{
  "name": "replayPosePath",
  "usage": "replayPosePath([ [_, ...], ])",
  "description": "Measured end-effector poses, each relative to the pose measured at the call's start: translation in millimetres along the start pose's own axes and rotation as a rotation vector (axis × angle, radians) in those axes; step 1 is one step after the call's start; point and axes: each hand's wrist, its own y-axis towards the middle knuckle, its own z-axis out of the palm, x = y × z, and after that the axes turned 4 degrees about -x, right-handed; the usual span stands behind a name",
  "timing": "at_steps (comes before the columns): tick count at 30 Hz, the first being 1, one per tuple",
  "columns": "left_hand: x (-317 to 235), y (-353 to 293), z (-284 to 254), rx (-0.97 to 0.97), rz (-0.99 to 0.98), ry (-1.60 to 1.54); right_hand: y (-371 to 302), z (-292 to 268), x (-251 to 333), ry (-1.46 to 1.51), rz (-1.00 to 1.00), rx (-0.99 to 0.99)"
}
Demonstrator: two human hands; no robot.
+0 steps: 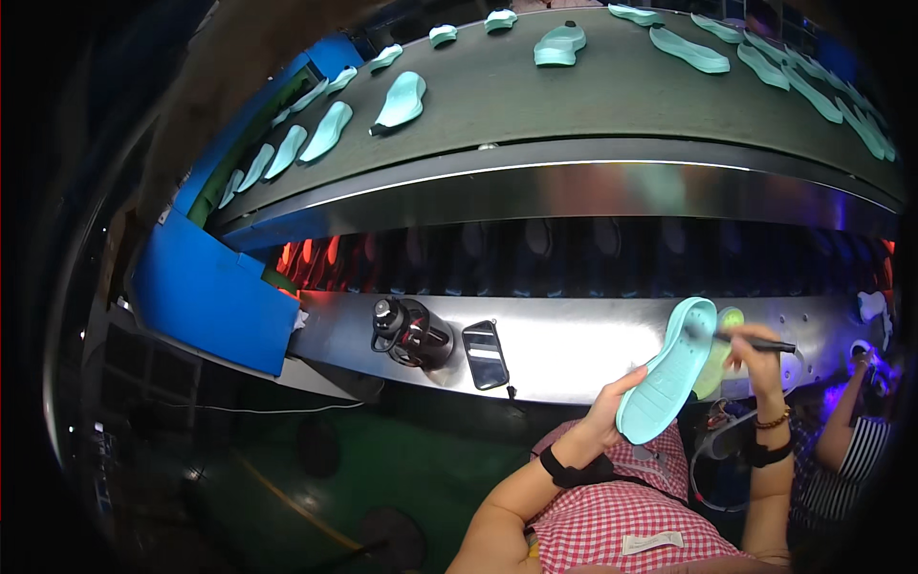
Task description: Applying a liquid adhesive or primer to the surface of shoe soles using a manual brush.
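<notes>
A light turquoise shoe sole is tilted up in front of me, its hollow inner side showing. My left hand grips it by the heel end and left edge. My right hand is closed around a slim dark-handled, brush-like tool. That tool points left at the upper part of the sole; motion blurs its tip, so I cannot tell whether it touches. Behind the sole, a yellow-green sole rests on the metal ledge.
A dark bottle and a phone are on the ledge to the left. Beyond it runs a conveyor belt carrying several turquoise soles, with a blue housing at left. Another person's arm shows at the right.
</notes>
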Motion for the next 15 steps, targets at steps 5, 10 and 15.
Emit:
replayPosePath([
  [5,-6,-12,-27,-0.17,0.305,-0.11,-23,5,-30,0.165,-0.041,0.112],
  [10,-77,-63,-74,-0.598,0.654,-0.11,-43,-16,-46,0.513,-0.137,-0.038],
  [15,-68,-100,-65,-0.334,0.361,-0.011,-44,-38,-64,0.692,0.026,-0.205],
])
